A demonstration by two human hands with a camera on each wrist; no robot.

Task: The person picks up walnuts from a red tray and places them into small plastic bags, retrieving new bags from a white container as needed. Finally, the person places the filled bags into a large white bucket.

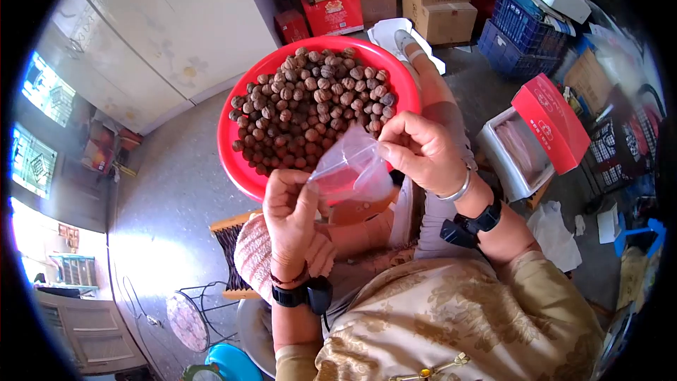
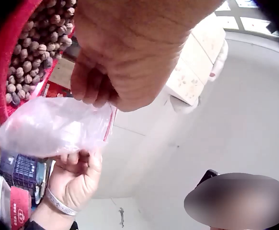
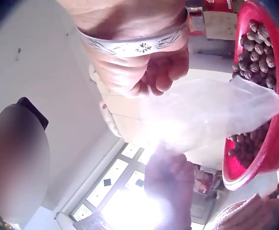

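A clear plastic zip bag (image 1: 355, 164) stretches between both hands, above the near rim of a red basin (image 1: 230, 142). My left hand (image 1: 290, 213) pinches one edge of the bag's mouth between thumb and fingers. On the other side, my right hand (image 1: 428, 156) pinches the opposite edge. Inside the basin lies a heap of brown walnuts (image 1: 310, 92). The left wrist view shows the bag (image 2: 53, 125) with a red line along its mouth, and no walnuts show in it. In the right wrist view the bag (image 3: 201, 110) hangs between the two hands.
At right, a white foam box (image 1: 511, 159) with a red lid (image 1: 550, 123) holds pinkish wrapping. Blue crates (image 1: 525, 25) and cardboard boxes (image 1: 441, 21) stand at the back. A small round stool (image 1: 187, 321) and a blue tub (image 1: 235, 362) are at lower left, white cabinets (image 1: 169, 21) at upper left.
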